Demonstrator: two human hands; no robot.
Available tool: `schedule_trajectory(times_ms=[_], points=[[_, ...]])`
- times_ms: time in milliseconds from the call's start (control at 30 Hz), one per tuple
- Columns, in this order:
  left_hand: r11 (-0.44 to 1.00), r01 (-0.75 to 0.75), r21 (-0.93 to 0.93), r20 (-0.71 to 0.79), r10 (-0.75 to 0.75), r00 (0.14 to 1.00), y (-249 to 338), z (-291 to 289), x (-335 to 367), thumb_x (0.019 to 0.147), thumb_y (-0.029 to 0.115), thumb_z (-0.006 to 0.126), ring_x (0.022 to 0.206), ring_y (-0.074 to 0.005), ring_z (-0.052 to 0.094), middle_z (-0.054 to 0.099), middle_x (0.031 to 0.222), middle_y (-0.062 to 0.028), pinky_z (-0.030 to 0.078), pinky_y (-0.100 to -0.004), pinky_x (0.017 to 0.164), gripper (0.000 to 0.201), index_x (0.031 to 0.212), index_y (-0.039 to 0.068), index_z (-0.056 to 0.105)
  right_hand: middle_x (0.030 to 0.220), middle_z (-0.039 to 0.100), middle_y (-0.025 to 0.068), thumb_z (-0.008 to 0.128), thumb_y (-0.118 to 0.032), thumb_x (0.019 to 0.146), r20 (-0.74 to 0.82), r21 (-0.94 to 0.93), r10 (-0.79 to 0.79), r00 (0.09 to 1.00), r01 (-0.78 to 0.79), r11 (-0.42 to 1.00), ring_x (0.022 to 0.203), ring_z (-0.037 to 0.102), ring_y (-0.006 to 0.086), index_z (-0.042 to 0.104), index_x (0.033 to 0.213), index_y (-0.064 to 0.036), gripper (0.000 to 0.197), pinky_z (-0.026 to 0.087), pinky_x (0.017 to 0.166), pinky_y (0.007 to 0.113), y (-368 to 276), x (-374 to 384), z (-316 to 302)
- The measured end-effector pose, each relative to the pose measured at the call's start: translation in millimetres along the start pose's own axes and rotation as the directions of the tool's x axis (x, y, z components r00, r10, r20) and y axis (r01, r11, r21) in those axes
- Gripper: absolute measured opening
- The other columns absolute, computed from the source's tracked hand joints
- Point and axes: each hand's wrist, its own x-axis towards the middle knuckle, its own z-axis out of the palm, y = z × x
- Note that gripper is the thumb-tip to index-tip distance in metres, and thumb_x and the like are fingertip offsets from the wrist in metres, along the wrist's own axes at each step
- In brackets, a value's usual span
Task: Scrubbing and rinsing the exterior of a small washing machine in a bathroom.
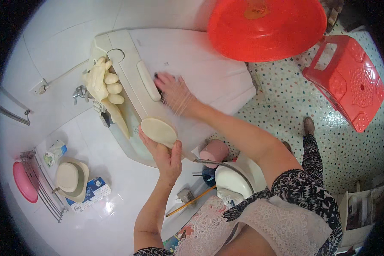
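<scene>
The left hand (166,155) grips a cream oval cap (158,131), fingers curled behind it and the thumb pressed on its lower edge. Just beyond its fingertips lies the white lid of a washing machine (192,55). The right hand (175,91) rests flat there with fingers spread apart, blurred, their tips beside a long white handle (148,80). Left of that, rubber gloves (102,81) hang over the machine's edge. Farther off sit a red basin (264,30) and a red stool (350,81).
</scene>
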Motion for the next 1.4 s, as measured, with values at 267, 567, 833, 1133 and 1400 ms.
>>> schedule_trajectory(times_ms=[267,567,833,1133,1400], points=[[0.999,0.026,0.034,0.021,-0.026,0.999,-17,-13,8,0.083,0.022,0.054,0.133,-0.0457,0.003,0.014,0.14,-0.0313,0.0,-0.0529,0.106,0.034,0.105,-0.003,0.055,0.139,0.027,0.0194,0.042,-0.015,0.085,-0.005,0.06,-0.107,0.994,0.107,0.992,0.131,0.024,0.0333,0.029,0.132,-0.0011,0.05,0.025,0.101,0.055,-6,-17,27],[0.998,0.027,0.05,0.052,-0.029,0.998,-16,-9,21,0.081,0.023,0.055,0.132,-0.0468,0.004,0.011,0.141,-0.0321,0.002,-0.0539,0.106,0.035,0.104,-0.004,0.053,0.143,0.021,0.0173,0.042,-0.016,0.085,-0.113,0.166,0.005,0.994,0.014,0.986,0.133,0.022,0.0321,0.03,0.134,-0.0031,0.051,0.019,0.105,0.054,19,65,6],[0.995,0.1,0.029,-0.004,-0.1,0.995,-15,-5,12,0.08,0.021,0.057,0.131,-0.0472,0.006,0.013,0.14,-0.0308,0.004,-0.0537,0.106,0.032,0.103,-0.001,0.053,0.142,0.022,0.0182,0.043,-0.014,0.084,0.039,0.047,0.037,0.999,-0.039,0.998,0.131,0.024,0.0327,0.03,0.134,-0.0025,0.053,0.02,0.104,0.054,8,46,18],[0.996,0.089,0.023,-0.002,-0.089,0.996,-22,-19,24,0.081,0.025,0.056,0.132,-0.047,0.004,0.009,0.142,-0.0302,0.005,-0.053,0.106,0.035,0.105,-0.001,0.055,0.145,0.017,0.0202,0.043,-0.018,0.084,0.163,0.057,0.01,0.987,-0.02,0.998,0.135,0.014,0.0338,0.024,0.137,0.0004,0.059,0.01,0.11,0.046,-10,33,23],[0.997,0.03,0.071,-0.013,-0.029,0.999,-21,-35,29,0.081,0.026,0.056,0.131,-0.0491,0.004,0.004,0.143,-0.0303,0.008,-0.0541,0.105,0.04,0.111,0.0,0.053,0.141,0.026,0.0212,0.042,-0.015,0.088,-0.111,0.496,0.112,0.987,-0.043,0.867,0.133,0.022,0.0349,0.033,0.134,-0.0019,0.049,0.016,0.108,0.047,-73,-16,7]])
